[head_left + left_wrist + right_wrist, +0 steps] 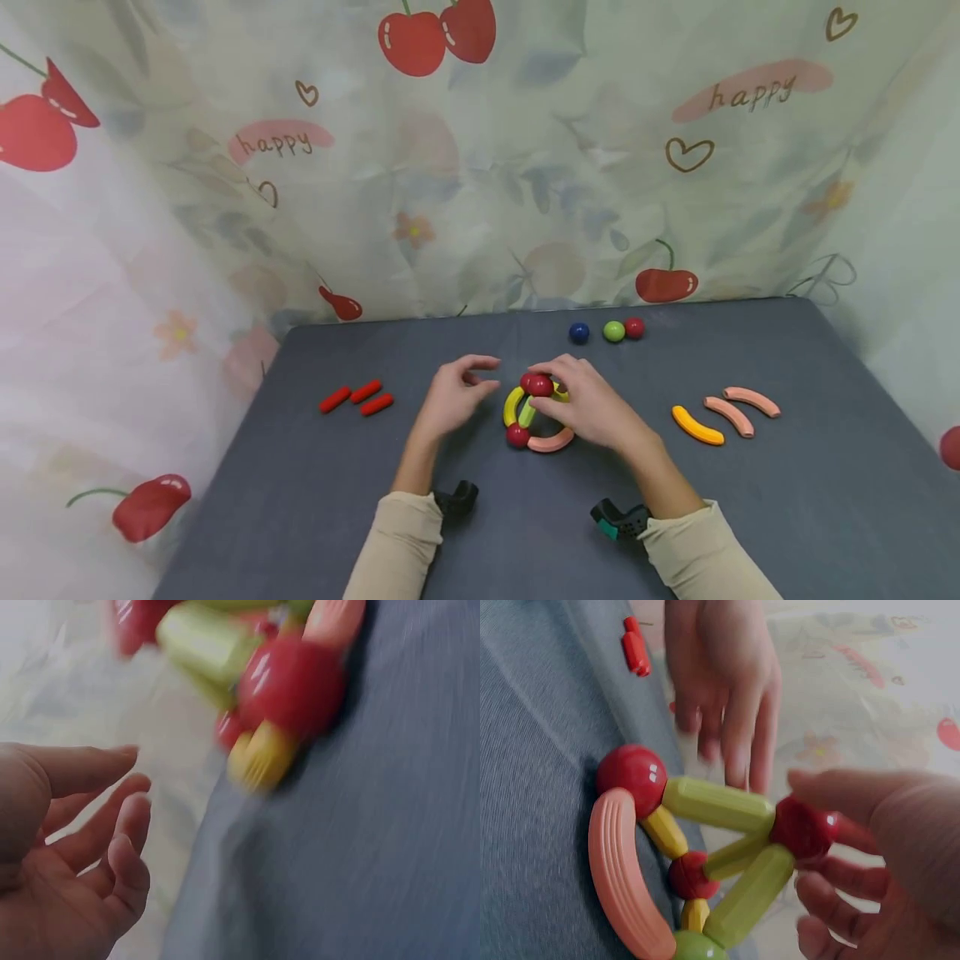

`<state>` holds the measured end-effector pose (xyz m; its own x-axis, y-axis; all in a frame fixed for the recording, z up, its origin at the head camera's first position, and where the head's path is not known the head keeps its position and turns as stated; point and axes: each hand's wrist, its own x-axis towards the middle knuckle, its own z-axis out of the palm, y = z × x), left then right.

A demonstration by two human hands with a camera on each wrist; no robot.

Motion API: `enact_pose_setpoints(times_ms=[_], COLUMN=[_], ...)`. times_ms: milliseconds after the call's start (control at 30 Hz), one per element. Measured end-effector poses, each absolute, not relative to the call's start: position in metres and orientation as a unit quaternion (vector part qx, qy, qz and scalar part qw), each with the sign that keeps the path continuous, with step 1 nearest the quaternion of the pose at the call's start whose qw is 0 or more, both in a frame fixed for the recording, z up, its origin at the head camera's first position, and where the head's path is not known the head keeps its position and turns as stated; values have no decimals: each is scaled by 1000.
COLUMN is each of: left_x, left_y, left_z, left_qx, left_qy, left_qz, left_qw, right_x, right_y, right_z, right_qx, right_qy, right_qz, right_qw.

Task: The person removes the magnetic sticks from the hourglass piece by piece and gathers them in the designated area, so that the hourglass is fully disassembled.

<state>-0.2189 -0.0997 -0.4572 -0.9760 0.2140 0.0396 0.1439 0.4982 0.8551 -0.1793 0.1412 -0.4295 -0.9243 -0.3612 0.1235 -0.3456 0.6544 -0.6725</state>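
A ball-and-rod construction stands mid-table. Its base joins a pink curved rod [551, 442], yellow curved rods [512, 407], red balls [631, 780] and a green ball [700, 948]. Light green straight rods [718, 805] slant up from the base to a red top ball [807, 829]. My right hand [588, 404] pinches that top ball between thumb and fingers. Left of the construction, my left hand [457, 398] is held in the air, apart from it, fingers loosely bent around nothing. In the left wrist view the construction is blurred.
Several red straight rods [366, 391] lie at the left. To the right are a yellow-orange curved rod [697, 426] and two pink curved rods [729, 416]. A blue ball [579, 333], a green ball [614, 332] and a red ball [634, 327] sit near the back edge.
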Motion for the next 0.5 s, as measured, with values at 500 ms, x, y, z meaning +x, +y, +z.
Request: enact_pose_setpoints(times_ms=[500], left_x=[-227], left_y=[-54], left_z=[-485], left_qx=[178], left_qy=[839], left_qz=[508], left_qw=[76], right_x=[-172], right_y=[129], right_z=[-434], right_qx=[-210], right_qy=[919], right_qz=[-327], right_qw=[-59])
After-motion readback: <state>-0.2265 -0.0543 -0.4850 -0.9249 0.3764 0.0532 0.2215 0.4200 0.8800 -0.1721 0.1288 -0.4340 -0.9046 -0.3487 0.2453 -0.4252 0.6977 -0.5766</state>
